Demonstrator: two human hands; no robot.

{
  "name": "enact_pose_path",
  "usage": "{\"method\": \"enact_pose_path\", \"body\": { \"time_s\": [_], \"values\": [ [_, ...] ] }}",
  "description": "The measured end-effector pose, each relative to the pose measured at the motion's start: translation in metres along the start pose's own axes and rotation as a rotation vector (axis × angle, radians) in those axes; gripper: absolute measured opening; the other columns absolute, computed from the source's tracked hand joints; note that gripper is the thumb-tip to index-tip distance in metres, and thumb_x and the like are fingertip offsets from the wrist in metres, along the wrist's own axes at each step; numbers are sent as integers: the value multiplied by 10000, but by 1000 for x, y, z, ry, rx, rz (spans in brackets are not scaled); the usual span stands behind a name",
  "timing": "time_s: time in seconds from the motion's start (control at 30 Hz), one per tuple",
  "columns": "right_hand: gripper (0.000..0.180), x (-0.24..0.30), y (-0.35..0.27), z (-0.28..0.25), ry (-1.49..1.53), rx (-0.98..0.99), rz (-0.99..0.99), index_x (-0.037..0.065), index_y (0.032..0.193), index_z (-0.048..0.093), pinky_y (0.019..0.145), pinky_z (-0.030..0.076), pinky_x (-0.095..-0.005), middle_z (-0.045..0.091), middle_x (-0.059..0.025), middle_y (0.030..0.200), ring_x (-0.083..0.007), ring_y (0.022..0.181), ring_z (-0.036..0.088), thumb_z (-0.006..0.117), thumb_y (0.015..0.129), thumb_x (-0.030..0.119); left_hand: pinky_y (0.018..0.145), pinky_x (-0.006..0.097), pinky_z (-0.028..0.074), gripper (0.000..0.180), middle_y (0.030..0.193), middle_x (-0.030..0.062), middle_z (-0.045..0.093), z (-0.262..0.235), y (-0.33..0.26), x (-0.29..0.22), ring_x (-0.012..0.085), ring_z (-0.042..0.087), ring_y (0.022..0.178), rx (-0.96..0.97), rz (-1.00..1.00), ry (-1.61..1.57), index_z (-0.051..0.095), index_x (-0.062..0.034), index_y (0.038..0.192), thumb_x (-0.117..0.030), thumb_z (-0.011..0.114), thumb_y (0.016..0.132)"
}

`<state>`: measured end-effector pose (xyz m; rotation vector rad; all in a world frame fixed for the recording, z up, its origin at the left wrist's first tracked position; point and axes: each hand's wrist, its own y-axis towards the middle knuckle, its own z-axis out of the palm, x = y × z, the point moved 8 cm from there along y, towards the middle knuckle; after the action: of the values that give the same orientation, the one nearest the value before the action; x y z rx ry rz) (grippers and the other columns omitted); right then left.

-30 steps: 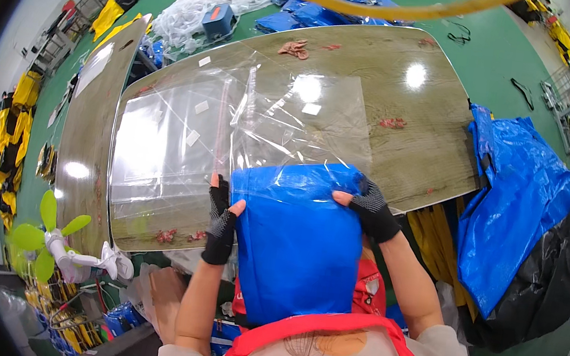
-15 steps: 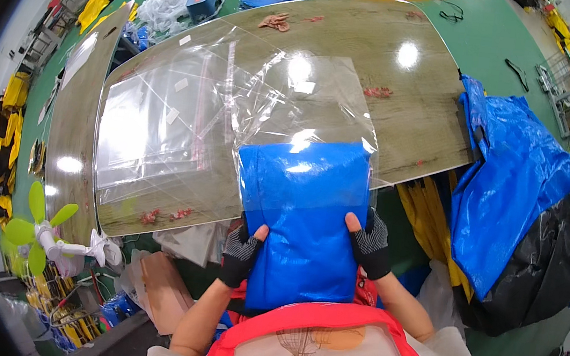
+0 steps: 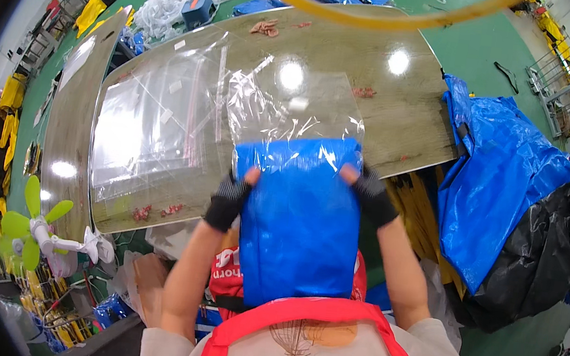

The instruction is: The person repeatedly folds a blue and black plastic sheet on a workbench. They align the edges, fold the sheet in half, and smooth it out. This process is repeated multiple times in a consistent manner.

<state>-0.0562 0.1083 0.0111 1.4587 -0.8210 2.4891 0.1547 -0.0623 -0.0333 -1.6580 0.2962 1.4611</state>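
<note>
Head view: both hands [image 3: 300, 197] on blue bag [image 3: 297, 228].

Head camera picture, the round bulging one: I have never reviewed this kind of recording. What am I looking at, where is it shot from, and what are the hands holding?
There is no machine here. A person wears a wide fisheye camera on the head, looking down, so straight edges bend near the rim and the forearms come in from below.

The left hand and right hand, both in dark fingerless gloves, grip the two sides of a folded blue bag. Its upper end sits inside a clear plastic sleeve.

Underneath is a wooden table with a stack of clear plastic bags on its left part and some small reddish bits. A large blue sack over a black one hangs to the right, and a small green fan stands at the lower left.
</note>
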Motion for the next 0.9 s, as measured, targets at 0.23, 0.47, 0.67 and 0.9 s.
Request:
{"method": "enact_pose_path", "body": {
  "time_s": [0.23, 0.47, 0.67, 0.9],
  "values": [
    [774, -93, -113, -10, -400, 349, 252, 19, 1364, 404, 1018, 370, -322, 532, -125, 1275, -205, 1214, 463, 748, 771, 379, 1062, 387, 323, 773, 1359, 150, 450, 4, -116, 83, 245, 423, 1254, 213, -86, 26, 354, -16, 1392, -483, 634, 843],
    [610, -5, 6, -8, -224, 68, -82, -2, 1260, 495, 922, 434, -297, 609, -97, 1149, -172, 1049, 556, 697, 820, 369, 880, 336, 478, 525, 1111, 131, 616, 0, -13, -18, 189, 617, 915, -72, 0, -158, 478, 14, 1222, -352, 635, 879],
    [866, -92, -124, 11, -150, 145, -74, 11, 1413, 298, 1052, 347, -357, 453, -123, 1366, -226, 1245, 442, 791, 739, 241, 1024, 371, 378, 793, 1349, 118, 473, 18, -126, 116, 234, 477, 1206, 205, 45, -299, 327, -20, 1395, -347, 729, 794],
    [934, -14, -100, 4, 456, 50, -345, 1, 1427, 256, 1069, 318, -392, 374, -135, 1426, -252, 1298, 380, 721, 767, 471, 901, 373, 458, 597, 1154, 92, 586, 29, -83, 67, 219, 562, 1034, 157, 104, 8, 525, -21, 1204, -217, 787, 704]
  ]
}}
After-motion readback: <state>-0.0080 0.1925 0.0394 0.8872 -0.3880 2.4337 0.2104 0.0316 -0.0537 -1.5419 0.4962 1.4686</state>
